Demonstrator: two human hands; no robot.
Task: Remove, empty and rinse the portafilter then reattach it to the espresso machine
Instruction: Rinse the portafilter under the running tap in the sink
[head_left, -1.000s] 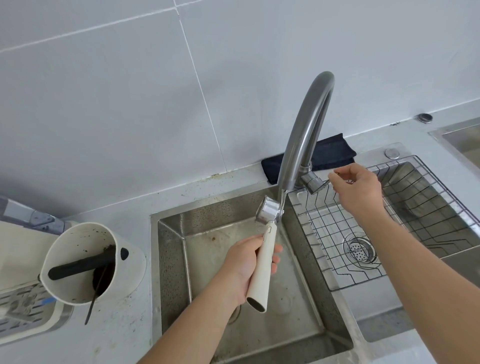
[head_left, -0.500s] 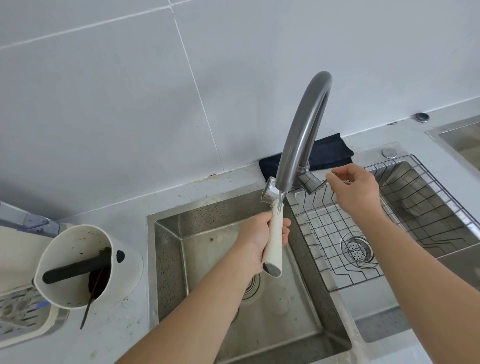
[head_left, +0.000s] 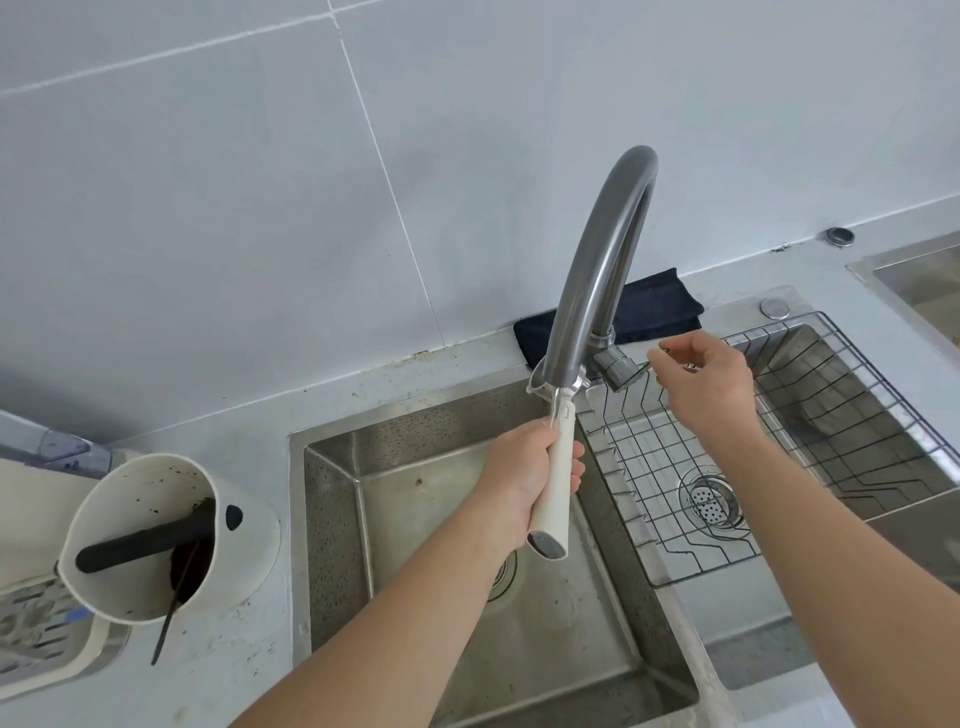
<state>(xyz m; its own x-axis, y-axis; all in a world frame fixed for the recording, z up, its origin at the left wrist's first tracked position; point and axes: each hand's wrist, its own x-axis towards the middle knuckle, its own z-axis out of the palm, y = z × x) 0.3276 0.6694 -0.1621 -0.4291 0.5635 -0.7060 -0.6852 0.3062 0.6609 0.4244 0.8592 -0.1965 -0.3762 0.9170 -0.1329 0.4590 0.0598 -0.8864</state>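
1. Head view: a pale grey tiled wall (head_left: 208, 234) fills the upper half of the frame.
2. Below it, centre, sits the square stainless steel sink basin (head_left: 415, 519), with a second basin holding a wire rack (head_left: 675, 467) to its right.
3. The curved grey metal tap (head_left: 602, 260) arches down over the centre basin's back edge.
4. Lower left, a cream knock box with a black bar (head_left: 140, 540) shows dark coffee grounds inside.
5. A dark folded cloth (head_left: 654, 306) lies behind the tap's base.
6. Left hand (head_left: 524, 473) is wrapped tight round the cream-handled portafilter (head_left: 556, 478), its metal head right under the spout!
7. Right hand (head_left: 706, 384) pinches the tap's lever, fingers curled.
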